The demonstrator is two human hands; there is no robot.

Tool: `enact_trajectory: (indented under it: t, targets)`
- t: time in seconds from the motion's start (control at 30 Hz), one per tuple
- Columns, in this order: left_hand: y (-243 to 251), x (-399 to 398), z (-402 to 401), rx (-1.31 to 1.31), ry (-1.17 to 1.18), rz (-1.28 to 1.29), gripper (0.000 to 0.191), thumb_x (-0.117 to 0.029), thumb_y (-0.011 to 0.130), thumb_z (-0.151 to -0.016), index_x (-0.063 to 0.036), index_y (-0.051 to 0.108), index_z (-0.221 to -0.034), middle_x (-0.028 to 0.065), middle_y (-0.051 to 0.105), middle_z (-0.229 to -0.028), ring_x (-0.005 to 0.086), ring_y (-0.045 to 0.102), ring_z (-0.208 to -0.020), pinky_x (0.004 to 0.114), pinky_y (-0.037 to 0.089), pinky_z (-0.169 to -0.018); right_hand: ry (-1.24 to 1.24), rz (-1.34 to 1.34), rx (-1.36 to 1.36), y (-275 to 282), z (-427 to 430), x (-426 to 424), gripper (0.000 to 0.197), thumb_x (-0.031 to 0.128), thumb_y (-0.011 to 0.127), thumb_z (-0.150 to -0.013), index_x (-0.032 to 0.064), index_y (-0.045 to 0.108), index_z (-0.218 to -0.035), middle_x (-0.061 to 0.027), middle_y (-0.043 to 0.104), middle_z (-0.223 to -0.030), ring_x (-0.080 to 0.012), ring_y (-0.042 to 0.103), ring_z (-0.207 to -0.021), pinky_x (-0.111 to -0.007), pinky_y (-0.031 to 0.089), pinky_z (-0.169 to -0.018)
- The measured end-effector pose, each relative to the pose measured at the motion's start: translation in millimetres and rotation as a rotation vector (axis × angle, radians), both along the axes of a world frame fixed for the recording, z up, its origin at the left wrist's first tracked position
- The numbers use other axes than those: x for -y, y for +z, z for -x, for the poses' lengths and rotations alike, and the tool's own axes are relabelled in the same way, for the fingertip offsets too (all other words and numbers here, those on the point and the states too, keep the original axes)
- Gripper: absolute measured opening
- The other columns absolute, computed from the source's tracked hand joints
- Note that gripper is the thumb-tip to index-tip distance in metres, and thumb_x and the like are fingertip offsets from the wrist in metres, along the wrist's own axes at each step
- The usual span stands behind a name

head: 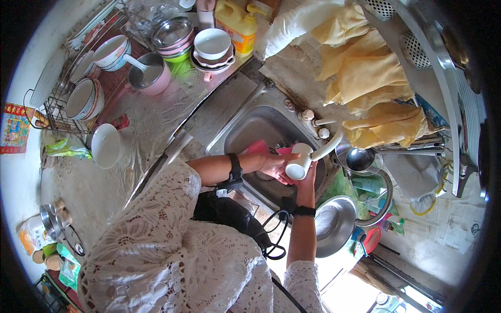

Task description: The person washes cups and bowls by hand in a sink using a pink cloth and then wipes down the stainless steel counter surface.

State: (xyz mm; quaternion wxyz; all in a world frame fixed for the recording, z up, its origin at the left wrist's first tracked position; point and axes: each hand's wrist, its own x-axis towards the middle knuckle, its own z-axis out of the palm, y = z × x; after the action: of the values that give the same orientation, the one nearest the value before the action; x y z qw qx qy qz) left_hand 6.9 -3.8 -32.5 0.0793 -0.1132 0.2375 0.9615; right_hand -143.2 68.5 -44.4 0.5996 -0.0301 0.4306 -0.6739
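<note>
Over the stainless steel sink (236,131) is a white cylindrical cup (299,161), tilted, with one round end facing the camera. My left hand (276,166) grips it from the left, thumb across its side. My right hand (308,178) holds it from below right; most of its fingers are hidden behind it. A white curved spout (330,145) comes down to the cup's right side; whether they touch I cannot tell. Red-pink cloth or plastic (256,146) lies in the sink beside my left hand, and more red shows behind the cup. Both wrists wear black straps.
Left counter: a pink pot (156,80) with a ladle, stacked bowls (213,45), a white bowl (106,146), a wire dish rack (58,113) and a yellow pump bottle (236,27). Right of the sink: a steel basin (334,227), a strainer (340,150) and hanging yellow cloths (372,78). Black cables hang near my right forearm.
</note>
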Motion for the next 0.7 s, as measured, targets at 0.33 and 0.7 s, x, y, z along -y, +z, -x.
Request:
enact_trajectory:
  t: [0.33,0.7]
  targets:
    - [-2,6,4,0.305,-0.1,0.701,0.057,-0.061,0.056,-0.071,-0.0107,0.051,-0.097,-0.0018,0.051,-0.07,0.0088,0.047,-0.056,0.022,0.036,-0.042,-0.107,-0.452,-1.275,14,-30,6,0.032,0.026,0.054,-0.082,-0.0006,0.062,-0.065,-0.0076,0.061,-0.063,-0.0121,0.053,-0.056,-0.031,0.044,-0.055]
    - [-3,5,-10,-0.072,0.437,1.459,0.095,-0.024,0.079,-0.054,-0.0013,0.024,-0.128,0.019,0.032,-0.128,0.0298,0.034,-0.117,0.037,0.03,-0.097,-0.682,-0.362,-0.221,10,38,-11,0.035,0.04,0.043,-0.086,0.0055,0.05,-0.091,-0.0091,0.056,-0.088,-0.0258,0.057,-0.076,-0.043,0.051,-0.066]
